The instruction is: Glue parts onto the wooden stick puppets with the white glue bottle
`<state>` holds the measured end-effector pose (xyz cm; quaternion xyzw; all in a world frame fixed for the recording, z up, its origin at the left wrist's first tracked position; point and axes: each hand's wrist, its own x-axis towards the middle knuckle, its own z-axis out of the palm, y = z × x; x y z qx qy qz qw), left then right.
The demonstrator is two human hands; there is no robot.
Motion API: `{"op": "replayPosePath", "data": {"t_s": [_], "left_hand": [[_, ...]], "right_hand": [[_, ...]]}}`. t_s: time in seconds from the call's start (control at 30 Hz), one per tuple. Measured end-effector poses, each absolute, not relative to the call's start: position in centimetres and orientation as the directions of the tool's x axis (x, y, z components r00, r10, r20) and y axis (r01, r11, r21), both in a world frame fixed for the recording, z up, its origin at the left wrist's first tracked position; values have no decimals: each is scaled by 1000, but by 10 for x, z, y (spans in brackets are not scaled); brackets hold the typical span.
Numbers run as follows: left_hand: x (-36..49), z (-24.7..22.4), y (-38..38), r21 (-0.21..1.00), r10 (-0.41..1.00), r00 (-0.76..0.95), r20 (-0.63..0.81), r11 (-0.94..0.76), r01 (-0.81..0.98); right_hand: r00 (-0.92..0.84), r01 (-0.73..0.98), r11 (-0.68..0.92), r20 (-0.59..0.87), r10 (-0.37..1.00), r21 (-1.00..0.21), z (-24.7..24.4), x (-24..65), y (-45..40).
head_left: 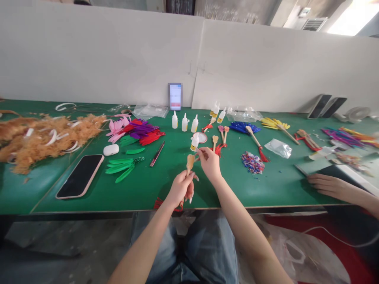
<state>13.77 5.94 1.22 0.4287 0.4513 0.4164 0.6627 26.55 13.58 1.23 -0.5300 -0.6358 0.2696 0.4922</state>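
My left hand (181, 188) is closed round the handle of a wooden fan stick (190, 161), its wide head pointing up and a red tassel (158, 203) near the table edge. Just to the right, my right hand (209, 161) has its fingers pinched beside the stick's head; what they hold is too small to make out. Behind them a small white glue bottle (194, 142) with a yellow label stands next to a round white dish (201, 137). Another wooden stick (214, 142) with a red tassel lies behind my right hand.
Green feathers (121, 165), a cutter (157, 154) and a phone (79, 176) lie left on the green table (154, 185). Several glue bottles (184, 122) stand behind. To the right are a blue feather fan (244, 127), colored bits (252, 163) and another person's hand (328, 185).
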Motion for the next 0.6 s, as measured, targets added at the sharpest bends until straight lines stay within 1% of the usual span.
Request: {"op": "replayPosePath", "data": {"t_s": [0.1,0.17,0.27,0.4,0.5,0.6], "left_hand": [[138,13,60,942,937,244,-249,293,-165],[137,13,60,941,935,248,-253,297,-159],[137,14,60,942,935,252,-251,296,-159],[137,14,60,942,936,250,-246,292,-164],[137,14,59,942,936,250,-246,292,-167],[137,13,59,942,936,248,-249,294,-163]], "right_hand": [[83,292,239,274,958,-926,13,267,137],[97,250,204,234,967,-946,15,268,136],[112,278,173,210,971,-945,19,269,133],[95,317,169,209,973,-933,22,272,133],[93,280,159,192,977,-947,20,274,136],[97,202,160,182,978,-966,17,277,141]]}}
